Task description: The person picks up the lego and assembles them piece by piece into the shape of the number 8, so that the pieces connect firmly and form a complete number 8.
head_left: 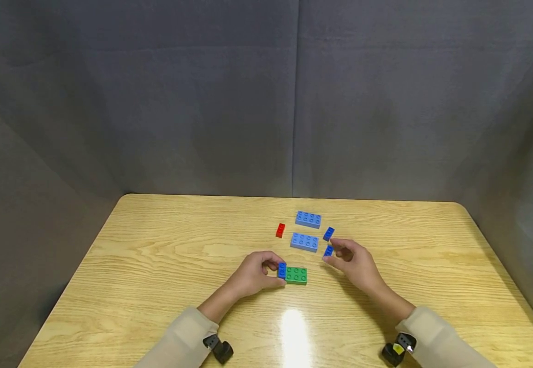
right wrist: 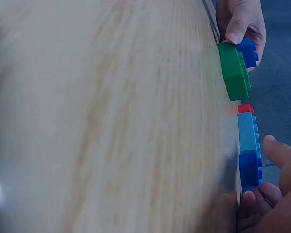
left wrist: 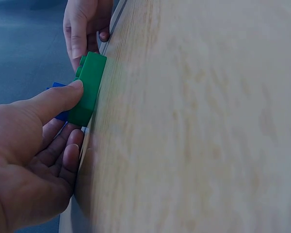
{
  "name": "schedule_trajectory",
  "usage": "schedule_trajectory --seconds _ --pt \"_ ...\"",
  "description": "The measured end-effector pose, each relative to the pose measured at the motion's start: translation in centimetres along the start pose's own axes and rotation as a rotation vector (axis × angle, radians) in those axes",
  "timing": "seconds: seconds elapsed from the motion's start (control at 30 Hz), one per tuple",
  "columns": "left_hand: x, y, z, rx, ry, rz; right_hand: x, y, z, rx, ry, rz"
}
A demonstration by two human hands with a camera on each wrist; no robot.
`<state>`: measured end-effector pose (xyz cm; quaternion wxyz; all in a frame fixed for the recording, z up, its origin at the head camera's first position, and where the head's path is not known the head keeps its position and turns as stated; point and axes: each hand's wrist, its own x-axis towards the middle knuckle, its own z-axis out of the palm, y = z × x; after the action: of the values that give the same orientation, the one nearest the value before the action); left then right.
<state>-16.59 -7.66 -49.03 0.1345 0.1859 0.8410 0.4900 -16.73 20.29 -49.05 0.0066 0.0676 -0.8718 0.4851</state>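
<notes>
I'm watching the left hand (head_left: 254,275) pinch, the right hand (head_left: 359,265) loosely spread. Pinched green brick (head_left: 297,276) pokes out right of the left hand, small blue brick (head_left: 282,271) on its held end, another blue brick (head_left: 328,250) between right thumb and fingers.

Seven toy bricks: one green brick (head_left: 296,275); three small dark blue bricks (head_left: 282,270) (head_left: 328,234) (head_left: 328,250), one on the green brick, two beyond it to the right; two light blue bricks (head_left: 308,219) (head_left: 304,242) beyond it; one red brick (head_left: 280,230) beyond it, slightly left. Two hands (head_left: 256,276) (head_left: 358,267), one either side of it. Two sleeves (head_left: 179,340) (head_left: 441,340). One table (head_left: 179,230).
</notes>
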Motion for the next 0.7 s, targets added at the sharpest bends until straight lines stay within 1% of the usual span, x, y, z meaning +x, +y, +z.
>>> schedule_trajectory --seconds 0.2,0.33,0.5,0.6,0.7 --pt "0.0 0.0 0.0 0.004 -0.003 -0.015 0.1 0.1 0.4 -0.037 0.010 -0.003" --pt "0.0 0.1 0.0 0.006 0.001 -0.021 0.1 0.0 0.7 -0.087 0.040 -0.018" --pt "-0.1 0.2 0.1 0.009 0.005 -0.012 0.1 0.0 1.1 -0.138 0.084 -0.041" --pt "-0.1 0.2 0.1 0.008 0.007 -0.004 0.1 0.0 1.2 -0.150 0.088 -0.039" --pt "-0.1 0.2 0.1 0.005 0.008 0.000 0.1 0.0 1.2 -0.149 0.071 -0.027"
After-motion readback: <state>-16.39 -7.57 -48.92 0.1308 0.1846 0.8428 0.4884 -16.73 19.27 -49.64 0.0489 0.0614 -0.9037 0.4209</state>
